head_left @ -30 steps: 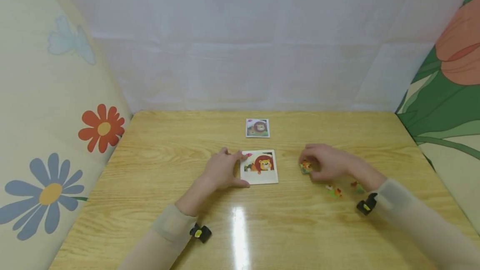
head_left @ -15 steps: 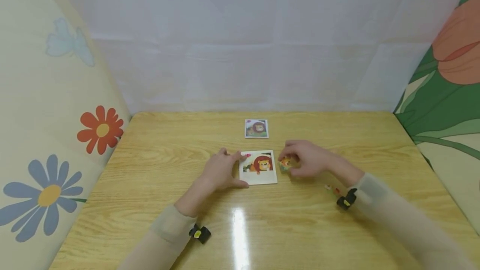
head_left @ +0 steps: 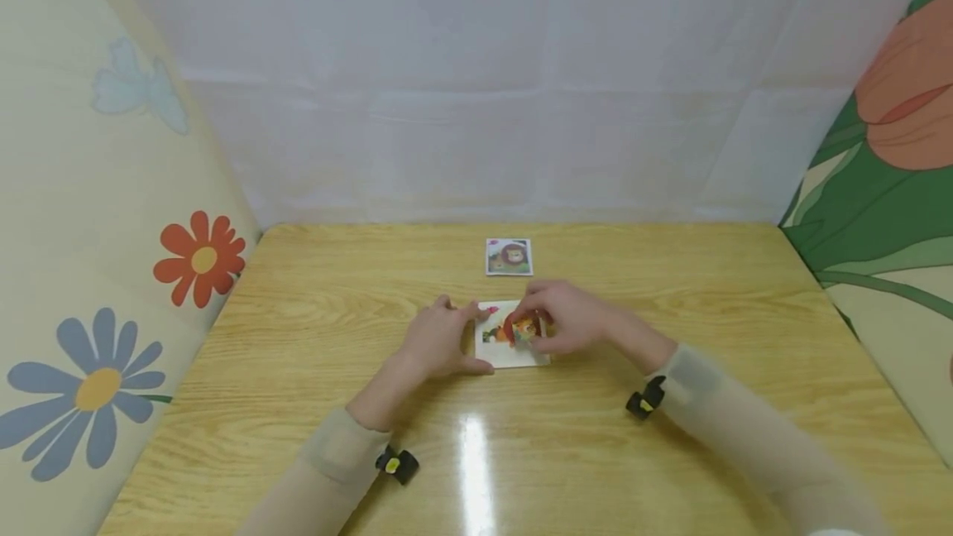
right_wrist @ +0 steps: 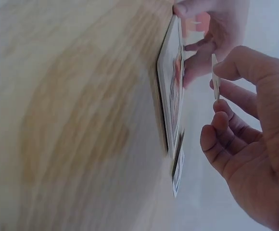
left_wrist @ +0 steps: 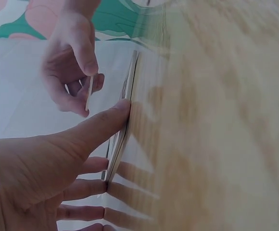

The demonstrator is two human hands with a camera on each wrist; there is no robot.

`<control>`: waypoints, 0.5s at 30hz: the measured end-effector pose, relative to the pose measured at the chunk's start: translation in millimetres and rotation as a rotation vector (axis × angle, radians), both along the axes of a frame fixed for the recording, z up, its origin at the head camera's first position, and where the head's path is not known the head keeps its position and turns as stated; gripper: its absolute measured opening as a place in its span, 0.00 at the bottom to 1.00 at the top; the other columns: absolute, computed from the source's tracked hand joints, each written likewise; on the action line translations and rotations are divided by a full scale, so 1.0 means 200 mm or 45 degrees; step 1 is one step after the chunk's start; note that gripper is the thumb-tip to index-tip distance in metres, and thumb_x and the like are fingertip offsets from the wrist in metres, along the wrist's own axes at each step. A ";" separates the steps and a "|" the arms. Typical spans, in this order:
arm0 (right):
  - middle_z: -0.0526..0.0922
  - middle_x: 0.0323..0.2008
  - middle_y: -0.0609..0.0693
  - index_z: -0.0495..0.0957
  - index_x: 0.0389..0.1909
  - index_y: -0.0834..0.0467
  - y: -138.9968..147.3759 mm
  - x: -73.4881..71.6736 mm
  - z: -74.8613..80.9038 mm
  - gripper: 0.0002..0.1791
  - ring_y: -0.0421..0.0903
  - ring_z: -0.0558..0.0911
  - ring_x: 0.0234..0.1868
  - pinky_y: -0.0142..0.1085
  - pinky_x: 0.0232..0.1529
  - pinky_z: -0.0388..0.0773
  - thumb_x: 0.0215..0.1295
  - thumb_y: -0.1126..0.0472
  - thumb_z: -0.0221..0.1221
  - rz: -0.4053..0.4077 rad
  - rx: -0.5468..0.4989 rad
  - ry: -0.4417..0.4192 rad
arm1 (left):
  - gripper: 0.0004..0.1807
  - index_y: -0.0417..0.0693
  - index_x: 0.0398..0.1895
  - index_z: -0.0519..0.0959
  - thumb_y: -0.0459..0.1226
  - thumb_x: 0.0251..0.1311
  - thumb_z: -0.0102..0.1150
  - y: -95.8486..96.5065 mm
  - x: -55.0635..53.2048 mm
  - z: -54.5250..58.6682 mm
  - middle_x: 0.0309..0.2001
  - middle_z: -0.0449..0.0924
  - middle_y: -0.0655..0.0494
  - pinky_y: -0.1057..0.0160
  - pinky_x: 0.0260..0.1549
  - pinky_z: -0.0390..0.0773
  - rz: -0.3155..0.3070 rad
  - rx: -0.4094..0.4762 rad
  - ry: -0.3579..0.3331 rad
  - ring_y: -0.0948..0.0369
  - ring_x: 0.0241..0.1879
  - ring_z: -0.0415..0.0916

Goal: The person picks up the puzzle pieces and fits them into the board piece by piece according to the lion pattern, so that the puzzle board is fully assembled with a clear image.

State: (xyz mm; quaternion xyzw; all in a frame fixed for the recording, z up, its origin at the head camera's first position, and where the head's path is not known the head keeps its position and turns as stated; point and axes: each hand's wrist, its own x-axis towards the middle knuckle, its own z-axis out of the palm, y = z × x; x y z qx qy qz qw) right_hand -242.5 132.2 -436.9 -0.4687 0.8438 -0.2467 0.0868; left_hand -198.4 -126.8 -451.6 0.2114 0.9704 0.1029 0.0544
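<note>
One small puzzle piece [right_wrist: 216, 87] is being pinched between the thumb and fingertips of the right hand [head_left: 573, 321], and it is hovering over the right part of a white puzzle board [head_left: 514, 356], apart from its face. The left hand [head_left: 438, 339] is spreading its thumb and fairly straight fingers along the board's left side, touching its edges. The board is lying flat and carrying a colourful printed picture, partly hidden by the right hand; its near strip is showing plain white. Just beyond, a square card [head_left: 509, 257] is displaying a lion. Both are resting on a wood-grain table [head_left: 335, 288], which is reflecting a bright streak of light near the front. A creased white cloth [head_left: 476, 106] is hanging at the far side. Painted flowers [head_left: 198, 259] and a pale butterfly [head_left: 139, 88] are decorating the left wall; a large tulip [head_left: 908, 89] is filling the right one.
</note>
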 end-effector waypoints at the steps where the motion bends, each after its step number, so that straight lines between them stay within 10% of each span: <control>1: 0.81 0.39 0.51 0.88 0.55 0.56 -0.02 0.01 0.00 0.22 0.45 0.79 0.34 0.28 0.34 0.76 0.58 0.62 0.69 0.004 0.004 -0.010 | 0.48 0.55 0.66 0.81 0.66 0.43 0.81 0.00 0.00 0.00 0.51 0.90 0.42 0.47 0.44 0.85 0.000 -0.003 0.000 0.44 0.52 0.80; 15: 0.83 0.40 0.49 0.87 0.49 0.58 -0.18 0.04 -0.08 0.16 0.40 0.77 0.37 0.28 0.39 0.75 0.59 0.61 0.69 0.038 -0.001 -0.001 | 0.48 0.54 0.68 0.81 0.65 0.43 0.82 0.00 -0.01 0.02 0.53 0.89 0.43 0.40 0.52 0.85 -0.015 0.002 -0.019 0.38 0.58 0.80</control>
